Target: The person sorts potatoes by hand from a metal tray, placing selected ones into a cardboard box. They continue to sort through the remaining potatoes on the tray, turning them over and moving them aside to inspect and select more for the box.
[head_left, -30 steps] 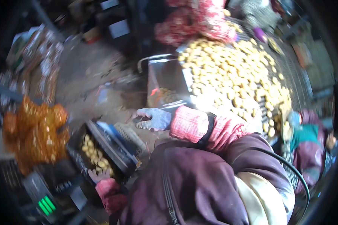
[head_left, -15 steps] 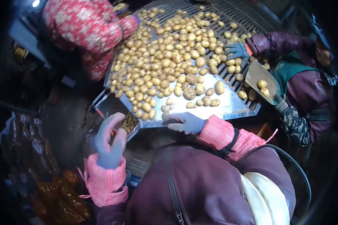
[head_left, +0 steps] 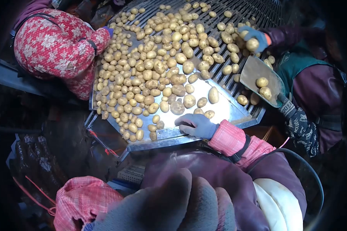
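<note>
Many potatoes (head_left: 178, 79) lie on a big shiny metal tray (head_left: 227, 109). They are thick on its left half, and there is bare metal by the near right edge. Our left hand (head_left: 173, 208) is up close to our eyes, its gray glove blurry and its fingers side by side. We cannot tell if it holds anything. Our right hand (head_left: 196, 126) rests palm down at the tray's near edge, fingers bent and loose, holding nothing. A small potato (head_left: 209, 114) sits just beside it.
</note>
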`<control>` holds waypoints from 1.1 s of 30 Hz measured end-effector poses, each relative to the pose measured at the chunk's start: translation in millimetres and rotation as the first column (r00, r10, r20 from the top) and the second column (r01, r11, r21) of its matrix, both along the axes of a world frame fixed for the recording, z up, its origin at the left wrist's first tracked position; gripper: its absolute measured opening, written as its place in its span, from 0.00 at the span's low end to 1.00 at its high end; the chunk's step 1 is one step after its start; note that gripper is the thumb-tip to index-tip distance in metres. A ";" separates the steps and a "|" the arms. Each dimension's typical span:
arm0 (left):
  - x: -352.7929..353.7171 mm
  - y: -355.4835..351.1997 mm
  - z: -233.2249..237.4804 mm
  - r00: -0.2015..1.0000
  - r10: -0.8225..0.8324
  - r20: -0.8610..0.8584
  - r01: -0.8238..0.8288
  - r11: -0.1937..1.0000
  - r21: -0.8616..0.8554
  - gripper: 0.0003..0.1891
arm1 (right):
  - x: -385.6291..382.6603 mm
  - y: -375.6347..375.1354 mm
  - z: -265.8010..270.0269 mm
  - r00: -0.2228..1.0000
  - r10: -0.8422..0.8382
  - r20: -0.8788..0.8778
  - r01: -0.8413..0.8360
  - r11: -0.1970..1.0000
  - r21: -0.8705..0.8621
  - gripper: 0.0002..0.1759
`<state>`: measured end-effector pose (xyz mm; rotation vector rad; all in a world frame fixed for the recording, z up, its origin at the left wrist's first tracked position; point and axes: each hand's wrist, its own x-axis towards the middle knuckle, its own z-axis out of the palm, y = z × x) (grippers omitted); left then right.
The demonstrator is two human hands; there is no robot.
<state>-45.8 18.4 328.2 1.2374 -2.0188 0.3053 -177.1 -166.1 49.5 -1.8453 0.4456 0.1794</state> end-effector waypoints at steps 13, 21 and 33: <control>26.4 9.7 -15.0 0.982 -0.089 0.166 -0.005 0.870 0.494 0.18 | -21.3 4.2 -24.3 0.968 -0.055 0.246 0.160 0.889 -0.429 0.15; 25.7 26.6 -49.0 0.985 0.026 0.170 -0.042 0.995 0.088 0.20 | -38.3 5.1 -45.8 0.919 0.123 0.375 0.203 0.667 -0.716 0.13; 25.1 42.4 -48.0 0.960 0.113 0.256 -0.115 0.993 -0.006 0.19 | -36.8 6.5 -43.7 0.907 0.166 0.388 0.207 0.626 -0.752 0.16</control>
